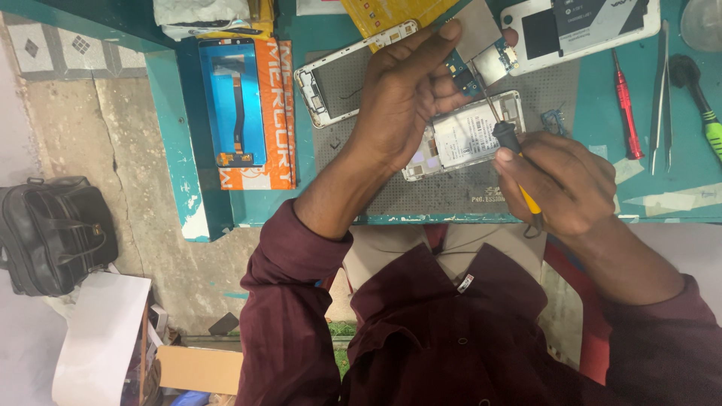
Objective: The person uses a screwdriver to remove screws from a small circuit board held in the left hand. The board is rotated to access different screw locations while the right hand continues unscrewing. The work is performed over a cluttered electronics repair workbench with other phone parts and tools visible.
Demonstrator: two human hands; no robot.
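Note:
My left hand [406, 94] holds a small blue phone circuit board [481, 60] with a metal shield, raised above the bench. My right hand [560, 180] grips a screwdriver [511, 146] with a black collar and yellow handle; its thin tip points up at the board. Under both hands an opened phone body [466, 135], with its white battery showing, lies on a grey work mat [444, 192].
On the teal bench [654, 203] lie a white phone frame [331, 75], a phone screen on an orange box [233, 101], a white phone back [579, 26], a red screwdriver [626, 113], tweezers [660, 98] and a green-handled tool [703, 113]. A black bag [53, 233] sits on the floor at left.

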